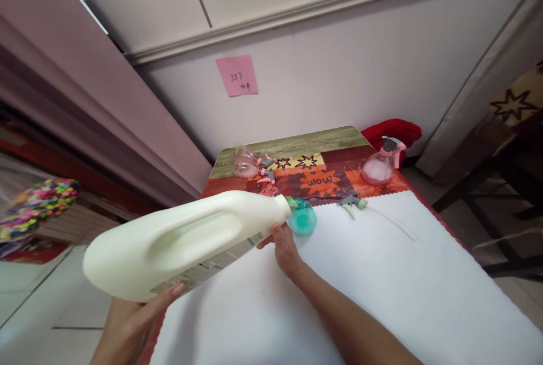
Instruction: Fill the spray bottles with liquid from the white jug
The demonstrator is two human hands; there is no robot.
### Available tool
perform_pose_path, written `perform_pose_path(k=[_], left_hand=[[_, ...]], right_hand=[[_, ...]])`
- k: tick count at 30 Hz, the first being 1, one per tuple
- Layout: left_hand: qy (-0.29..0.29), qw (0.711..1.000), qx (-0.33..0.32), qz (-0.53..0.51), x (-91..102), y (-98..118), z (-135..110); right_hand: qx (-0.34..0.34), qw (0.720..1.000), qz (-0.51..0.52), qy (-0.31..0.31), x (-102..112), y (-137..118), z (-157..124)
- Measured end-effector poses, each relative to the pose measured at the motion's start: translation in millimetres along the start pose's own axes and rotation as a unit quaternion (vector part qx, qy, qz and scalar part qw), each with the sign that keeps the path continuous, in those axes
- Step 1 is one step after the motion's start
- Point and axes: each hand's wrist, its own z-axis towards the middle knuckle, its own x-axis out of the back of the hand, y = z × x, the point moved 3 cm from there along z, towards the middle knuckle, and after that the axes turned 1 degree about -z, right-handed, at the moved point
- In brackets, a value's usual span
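Observation:
A big white plastic jug (186,243) lies nearly level in the air, its open neck pointing right at a small round teal bottle (302,219) on the white cloth (403,286). My left hand (131,322) cups the jug's bottom end from below. My right hand (283,247) is closed under the jug's neck, just beside the teal bottle. A green-and-grey spray head (353,203) with a thin tube lies loose on the cloth to the right.
A round pink spray bottle (379,166) stands at the table's back right, a clear pink one (248,164) lies at the back left. A patterned tablecloth (316,179) covers the far end. A pink note (236,75) hangs on the wall.

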Motion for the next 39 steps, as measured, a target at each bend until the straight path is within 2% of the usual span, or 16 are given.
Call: perform_pose_path(k=[10,13,18,24,29,39], left_hand=[[-0.007,0.999,-0.037,0.014,-8.7,9.8,-6.9],[-0.020,0.999,-0.033,0.006,-10.9,10.6,-8.4],[-0.007,1.000,-0.018,-0.010,-12.4,12.5,-11.0],[0.004,0.999,-0.036,0.007,-12.9,14.1,-10.5],[-0.012,1.000,-0.024,-0.007,-14.9,14.9,-11.8],[0.011,0.999,-0.028,0.013,-16.3,18.7,-14.7]], right_hand=[[-0.010,1.000,0.000,-0.014,0.4,1.2,0.6],[-0.007,1.000,-0.003,-0.015,0.1,1.0,0.7],[-0.003,1.000,0.001,-0.016,-0.5,1.4,0.9],[-0.003,1.000,-0.004,-0.018,-0.2,2.0,0.9],[0.000,1.000,0.002,-0.016,-0.4,2.1,0.8],[0.002,1.000,0.000,-0.019,-0.8,1.0,1.0]])
